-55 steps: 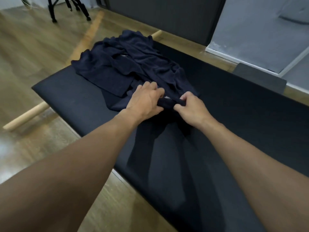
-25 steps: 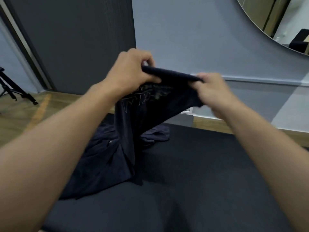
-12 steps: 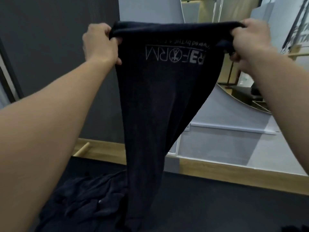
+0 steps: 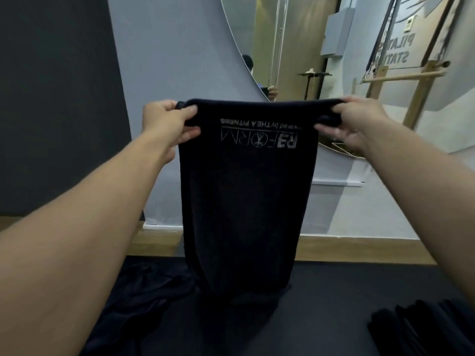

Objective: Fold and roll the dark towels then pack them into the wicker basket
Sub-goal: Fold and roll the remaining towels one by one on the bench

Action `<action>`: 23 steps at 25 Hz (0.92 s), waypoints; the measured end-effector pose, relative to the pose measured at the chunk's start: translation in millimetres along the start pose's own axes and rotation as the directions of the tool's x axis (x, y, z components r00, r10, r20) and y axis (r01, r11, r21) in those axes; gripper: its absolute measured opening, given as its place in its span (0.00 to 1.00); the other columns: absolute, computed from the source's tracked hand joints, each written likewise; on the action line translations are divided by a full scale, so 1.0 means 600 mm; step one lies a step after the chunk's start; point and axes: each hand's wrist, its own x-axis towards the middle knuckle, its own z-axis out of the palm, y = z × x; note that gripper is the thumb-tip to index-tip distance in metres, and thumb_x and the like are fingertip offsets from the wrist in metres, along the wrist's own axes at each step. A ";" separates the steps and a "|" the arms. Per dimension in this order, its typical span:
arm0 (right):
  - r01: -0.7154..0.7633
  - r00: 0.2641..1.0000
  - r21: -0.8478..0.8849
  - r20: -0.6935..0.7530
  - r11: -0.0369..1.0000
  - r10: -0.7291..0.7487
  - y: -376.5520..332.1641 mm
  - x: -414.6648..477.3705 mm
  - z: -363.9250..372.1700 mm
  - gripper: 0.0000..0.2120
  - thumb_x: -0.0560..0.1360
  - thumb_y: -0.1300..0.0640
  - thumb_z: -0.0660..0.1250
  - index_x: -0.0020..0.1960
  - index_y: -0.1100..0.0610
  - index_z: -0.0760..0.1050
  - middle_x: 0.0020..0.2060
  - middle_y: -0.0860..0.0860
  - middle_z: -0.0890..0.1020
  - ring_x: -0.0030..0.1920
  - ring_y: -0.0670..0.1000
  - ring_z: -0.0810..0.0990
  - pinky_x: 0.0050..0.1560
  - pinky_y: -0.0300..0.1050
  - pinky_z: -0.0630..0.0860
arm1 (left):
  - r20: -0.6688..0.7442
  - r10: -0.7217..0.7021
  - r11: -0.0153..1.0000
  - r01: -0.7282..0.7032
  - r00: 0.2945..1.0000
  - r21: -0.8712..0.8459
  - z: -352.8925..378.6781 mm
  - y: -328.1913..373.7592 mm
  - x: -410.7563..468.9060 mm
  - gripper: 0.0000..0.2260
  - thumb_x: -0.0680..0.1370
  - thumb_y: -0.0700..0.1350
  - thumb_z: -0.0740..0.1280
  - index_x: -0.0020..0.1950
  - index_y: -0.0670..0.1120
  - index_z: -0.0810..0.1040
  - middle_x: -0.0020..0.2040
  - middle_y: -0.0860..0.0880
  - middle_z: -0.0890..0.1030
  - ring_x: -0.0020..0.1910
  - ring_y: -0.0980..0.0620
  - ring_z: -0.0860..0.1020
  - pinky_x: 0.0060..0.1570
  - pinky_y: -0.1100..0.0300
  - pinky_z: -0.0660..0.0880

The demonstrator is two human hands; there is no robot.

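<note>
Lowered slightly since half a second ago, both hands, left (image 4: 168, 122) and right (image 4: 356, 123), are gripping the dark towel's (image 4: 246, 201) top corners apart, its bottom trailing onto the black surface (image 4: 334, 304).

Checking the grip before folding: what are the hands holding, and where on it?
One dark towel, hanging: left hand and right hand each grip a top corner.

1 dark navy towel (image 4: 246, 201) hangs upright at frame centre, top edge bunched and taut, pale reversed lettering (image 4: 259, 140) just below it, its lower end crumpled. A heap of dark towels (image 4: 144, 299) lies lower left.
</note>
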 end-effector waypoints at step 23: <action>0.179 0.962 0.241 0.160 0.954 -0.221 0.007 -0.112 -0.114 0.03 0.78 0.56 0.67 0.50 0.55 0.77 0.42 0.51 0.84 0.45 0.50 0.84 0.49 0.50 0.82 | 0.088 0.292 0.956 -0.293 0.952 0.005 -0.022 0.032 -0.117 0.05 0.72 0.44 0.72 0.35 0.50 0.82 0.33 0.54 0.79 0.35 0.55 0.75 0.35 0.62 0.70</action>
